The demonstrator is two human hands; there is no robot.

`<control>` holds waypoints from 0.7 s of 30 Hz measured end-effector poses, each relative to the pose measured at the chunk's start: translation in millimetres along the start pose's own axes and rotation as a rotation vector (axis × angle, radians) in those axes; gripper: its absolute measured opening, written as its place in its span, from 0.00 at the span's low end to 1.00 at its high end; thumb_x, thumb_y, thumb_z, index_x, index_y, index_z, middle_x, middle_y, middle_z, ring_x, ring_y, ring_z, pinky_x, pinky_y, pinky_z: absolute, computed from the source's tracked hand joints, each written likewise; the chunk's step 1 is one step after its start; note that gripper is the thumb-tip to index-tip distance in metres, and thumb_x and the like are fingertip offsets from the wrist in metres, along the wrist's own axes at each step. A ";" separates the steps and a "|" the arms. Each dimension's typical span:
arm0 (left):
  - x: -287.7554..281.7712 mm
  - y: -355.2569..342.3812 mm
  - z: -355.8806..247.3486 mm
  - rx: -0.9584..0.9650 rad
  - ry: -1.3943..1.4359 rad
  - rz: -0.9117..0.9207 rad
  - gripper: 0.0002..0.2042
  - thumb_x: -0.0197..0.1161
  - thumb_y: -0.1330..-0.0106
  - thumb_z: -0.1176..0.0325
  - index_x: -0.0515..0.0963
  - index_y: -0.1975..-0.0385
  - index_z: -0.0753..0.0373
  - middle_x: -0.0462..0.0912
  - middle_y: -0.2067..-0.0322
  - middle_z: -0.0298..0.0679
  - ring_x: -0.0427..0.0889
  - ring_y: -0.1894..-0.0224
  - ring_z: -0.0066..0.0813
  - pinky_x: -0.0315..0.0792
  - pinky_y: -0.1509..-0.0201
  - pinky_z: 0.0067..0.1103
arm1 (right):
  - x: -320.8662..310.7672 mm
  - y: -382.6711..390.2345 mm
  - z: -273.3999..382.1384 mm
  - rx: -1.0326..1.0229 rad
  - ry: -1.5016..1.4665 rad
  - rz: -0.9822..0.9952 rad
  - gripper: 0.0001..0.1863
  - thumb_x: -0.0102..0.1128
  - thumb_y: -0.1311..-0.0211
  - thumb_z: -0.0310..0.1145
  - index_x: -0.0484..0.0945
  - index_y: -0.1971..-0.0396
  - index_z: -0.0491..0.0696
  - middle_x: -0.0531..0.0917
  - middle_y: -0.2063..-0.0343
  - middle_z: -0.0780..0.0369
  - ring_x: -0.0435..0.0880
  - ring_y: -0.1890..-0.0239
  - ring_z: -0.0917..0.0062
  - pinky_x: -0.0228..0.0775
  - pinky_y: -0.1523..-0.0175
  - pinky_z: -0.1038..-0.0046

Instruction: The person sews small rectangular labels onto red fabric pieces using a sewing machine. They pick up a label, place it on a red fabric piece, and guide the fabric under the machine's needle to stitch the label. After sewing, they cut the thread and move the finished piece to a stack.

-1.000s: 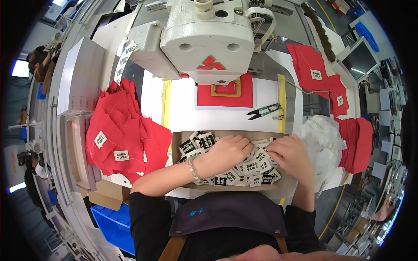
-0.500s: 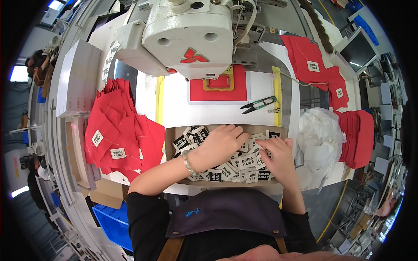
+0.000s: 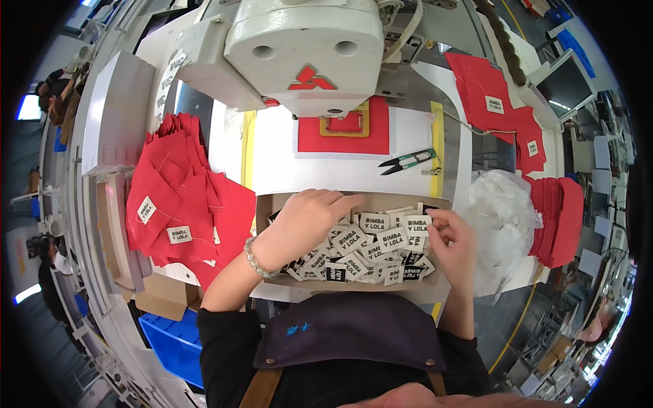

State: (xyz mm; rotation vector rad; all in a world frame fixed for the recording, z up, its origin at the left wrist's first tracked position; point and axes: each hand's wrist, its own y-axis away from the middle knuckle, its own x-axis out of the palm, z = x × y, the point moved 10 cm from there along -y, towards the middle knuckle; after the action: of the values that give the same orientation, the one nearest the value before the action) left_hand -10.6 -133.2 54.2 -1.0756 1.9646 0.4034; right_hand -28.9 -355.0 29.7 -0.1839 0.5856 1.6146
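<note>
A shallow cardboard box (image 3: 442,202) before me is filled with small white and black fabric labels (image 3: 354,266). My right hand (image 3: 450,239), at the box's right side, pinches a white label (image 3: 416,226) between thumb and fingertips. Over the left part of the box is my left hand (image 3: 309,221), its fingers stretched rightward near the far wall; nothing shows in it, and its thumb is hidden. Beyond the box, a red fabric piece (image 3: 367,139) lies under a yellow frame (image 3: 367,122) beneath a white sewing machine head (image 3: 306,54).
Green-handled thread snips (image 3: 410,160) lie behind the box. Red labelled pieces (image 3: 170,204) are heaped at left beside a white box (image 3: 115,115). A clear plastic bag (image 3: 500,217) and stacked red pieces (image 3: 561,221) are at right; more red pieces (image 3: 483,95) lie far right.
My left hand has shifted left, uncovering more labels. My right hand has moved slightly right and now pinches a white label. The view has shifted a little.
</note>
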 end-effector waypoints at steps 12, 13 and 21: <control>-48.2 66.3 32.5 -0.267 -0.175 -0.153 0.13 0.65 0.50 0.77 0.81 0.63 0.60 0.80 0.76 0.35 0.77 0.71 0.33 0.69 0.63 0.27 | 8.3 3.3 35.9 -0.149 0.630 -0.086 0.10 0.64 0.49 0.27 0.80 0.64 0.49 0.78 0.76 0.61 0.78 0.76 0.68 0.68 0.70 0.71; -51.0 67.1 27.0 -0.246 -0.164 -0.185 0.13 0.68 0.51 0.76 0.81 0.63 0.59 0.79 0.75 0.33 0.76 0.70 0.31 0.68 0.63 0.26 | 13.6 1.8 41.5 -0.195 0.613 -0.062 0.11 0.65 0.50 0.27 0.80 0.64 0.49 0.78 0.76 0.62 0.78 0.75 0.68 0.68 0.69 0.70; -22.4 75.4 20.9 -0.310 -0.020 -0.067 0.35 0.74 0.59 0.70 0.71 0.44 0.57 0.77 0.64 0.34 0.74 0.58 0.33 0.65 0.55 0.27 | 96.7 9.4 73.1 -0.536 0.542 0.256 0.22 0.68 0.54 0.31 0.79 0.55 0.49 0.78 0.57 0.62 0.75 0.54 0.66 0.64 0.49 0.65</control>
State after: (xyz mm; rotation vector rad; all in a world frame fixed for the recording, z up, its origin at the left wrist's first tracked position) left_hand -54.3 -64.6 51.4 -1.3219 1.8813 0.6964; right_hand -35.7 -235.5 51.1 -1.0009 0.5849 1.9567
